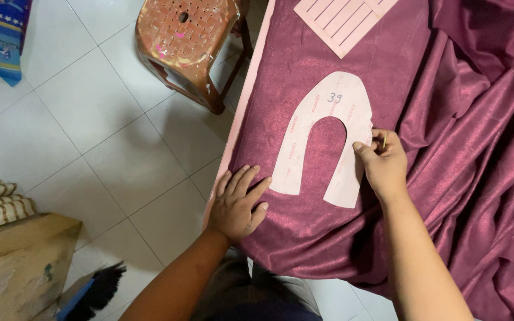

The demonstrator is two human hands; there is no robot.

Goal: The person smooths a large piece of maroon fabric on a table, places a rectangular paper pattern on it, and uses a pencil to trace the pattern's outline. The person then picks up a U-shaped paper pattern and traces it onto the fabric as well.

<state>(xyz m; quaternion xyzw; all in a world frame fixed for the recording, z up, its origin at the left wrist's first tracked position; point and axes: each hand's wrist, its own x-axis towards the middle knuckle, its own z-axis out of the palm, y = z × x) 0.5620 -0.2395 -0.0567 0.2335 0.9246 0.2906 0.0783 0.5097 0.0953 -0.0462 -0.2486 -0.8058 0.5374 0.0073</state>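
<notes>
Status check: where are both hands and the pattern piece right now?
Left hand flat on maroon fabric, beside the U-shaped paper pattern. Right hand at pattern's right edge, pinching a thin yellow marker. Nothing on the pattern.

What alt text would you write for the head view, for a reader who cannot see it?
A horseshoe-shaped paper pattern lies on maroon fabric spread over a table. The right hand, holding a thin yellow pencil-like tool, rests at the pattern's right edge, while the left hand presses flat on the fabric beside it. A brown plastic stool stands on the white tiled floor.
</notes>
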